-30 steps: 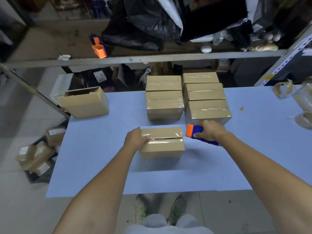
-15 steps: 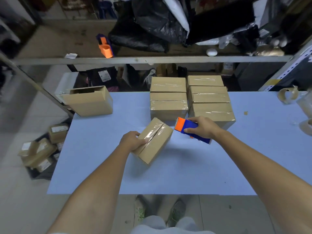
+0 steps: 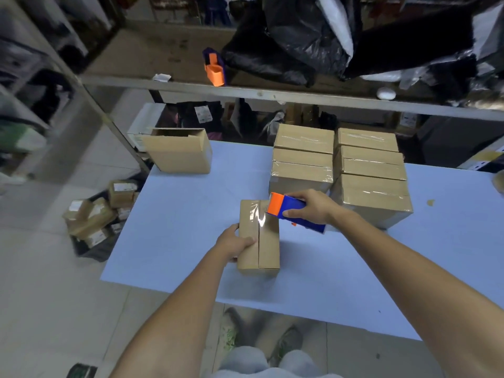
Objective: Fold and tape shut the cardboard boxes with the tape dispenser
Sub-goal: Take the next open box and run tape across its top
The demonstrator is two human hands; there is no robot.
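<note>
Two hands are at work near the middle of the table (image 3: 177, 227): your left hand (image 3: 234, 242) grips the left long side of the box (image 3: 268, 249), thumb over the top edge. Half a second ago that box sat slanted, and a second ago it lay crosswise; now it is turned so its centre seam runs straight away from you. Your right hand (image 3: 313, 207) is curled round the blue body of the tape dispenser (image 3: 293, 211). Before, the dispenser was just off the box's right corner; now its orange nose sits on the far end of the box top, where a shiny strip of tape covers the seam. The near half of the seam looks bare. Just behind the dispenser stand the taped boxes (image 3: 302, 170) in two rows, unmoved. Further left, at the table's far corner, an open box (image 3: 178, 156) stands with its flaps up. Small boxes (image 3: 92, 216) lie on the floor left of the table. On the shelf (image 3: 272, 95) beyond sit a second dispenser (image 3: 214, 69) and black bags (image 3: 272, 58).
</note>
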